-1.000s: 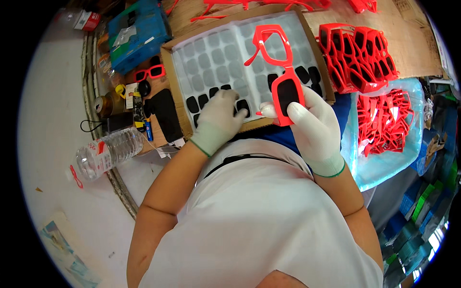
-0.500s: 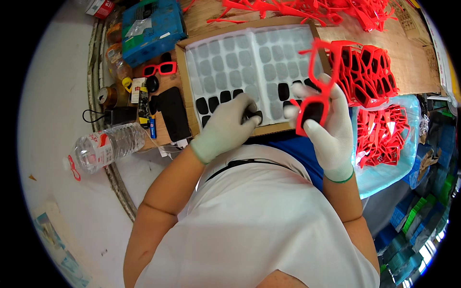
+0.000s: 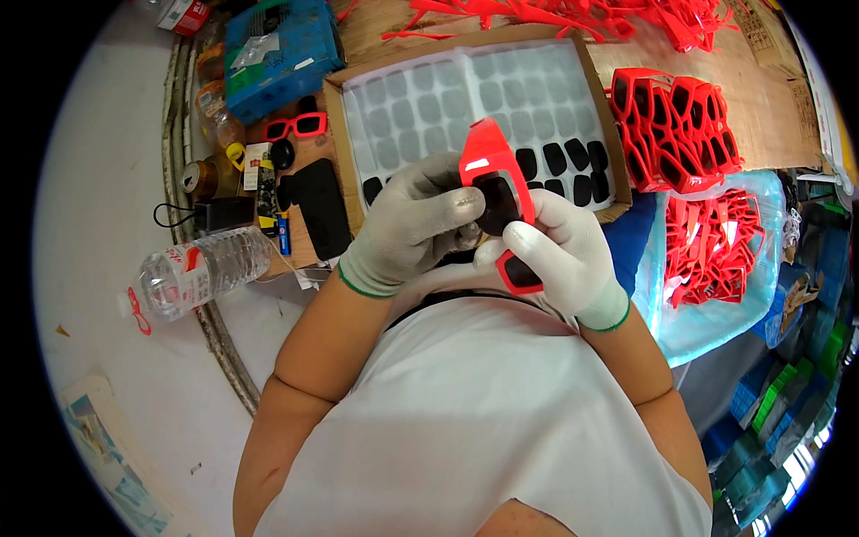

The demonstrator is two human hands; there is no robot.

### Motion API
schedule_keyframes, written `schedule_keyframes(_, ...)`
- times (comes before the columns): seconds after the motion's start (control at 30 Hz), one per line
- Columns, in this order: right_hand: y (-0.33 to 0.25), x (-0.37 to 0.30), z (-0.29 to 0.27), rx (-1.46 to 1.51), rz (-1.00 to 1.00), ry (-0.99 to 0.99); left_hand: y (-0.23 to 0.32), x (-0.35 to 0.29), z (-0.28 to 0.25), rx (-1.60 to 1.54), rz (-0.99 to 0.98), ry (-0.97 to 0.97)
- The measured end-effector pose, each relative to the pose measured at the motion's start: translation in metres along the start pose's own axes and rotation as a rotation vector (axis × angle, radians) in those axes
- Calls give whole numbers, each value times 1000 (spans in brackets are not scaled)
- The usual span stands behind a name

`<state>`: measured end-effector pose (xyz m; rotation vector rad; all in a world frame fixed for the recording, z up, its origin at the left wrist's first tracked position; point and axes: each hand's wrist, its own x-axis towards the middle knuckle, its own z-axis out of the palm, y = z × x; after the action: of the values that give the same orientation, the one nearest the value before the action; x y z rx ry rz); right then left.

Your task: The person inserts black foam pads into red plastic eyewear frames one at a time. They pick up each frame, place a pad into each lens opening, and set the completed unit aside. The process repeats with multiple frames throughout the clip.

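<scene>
In front of my body I hold red sunglasses (image 3: 484, 148) tilted, one end up and the other low near my right hand. My right hand (image 3: 573, 255), in a white glove, is closed round the middle and lower part of the red frame. The left hand (image 3: 407, 224), gloved too, has its thumb and fingers pinched on a dark lens (image 3: 498, 204) at the frame's upper opening. Whether that lens is fully seated cannot be seen. Another dark lens (image 3: 520, 272) shows in the lower opening. Behind the hands lies a cardboard box (image 3: 336, 134) of dark lenses, some under white sheeting.
Stacked red sunglasses (image 3: 676, 130) stand right of the box, above a bag-lined bin (image 3: 769, 259) of red parts. More red frames (image 3: 573, 16) lie at the far edge. Leftward are a phone (image 3: 322, 210), a blue box (image 3: 282, 63) and a plastic bottle (image 3: 206, 273).
My left hand has left the lens rows in the box and come to the frame. The right hand has brought the red frame left and lower, turning it, so both hands meet.
</scene>
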<state>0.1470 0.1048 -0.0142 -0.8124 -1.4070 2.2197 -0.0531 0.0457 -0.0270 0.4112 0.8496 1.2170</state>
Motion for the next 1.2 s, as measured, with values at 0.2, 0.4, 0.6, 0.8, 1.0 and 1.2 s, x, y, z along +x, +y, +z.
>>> schedule_keyframes(0.2, 7, -2, -6, 52, 69, 3, -4, -2, 14, 236, 48, 121)
schedule_keyframes(0.4, 7, -1, 1, 62, 40, 60, 3, -9, 25, 295, 58, 191)
schedule_keyframes(0.6, 11, -1, -2, -39, 72, 27, -3, -13, 21, 310, 89, 205)
schedule_keyframes(0.8, 10, 2, -2, -34, 87, -4, -3, -16, 17, 280, 57, 191)
schedule_keyframes(1.0, 16, 4, 3, 237, 127, 17, -4, -17, 18, 321, 110, 206)
schedule_keyframes(1.2, 31, 7, 0, 260, 64, -57, -6, -20, 16, 390, 138, 235)
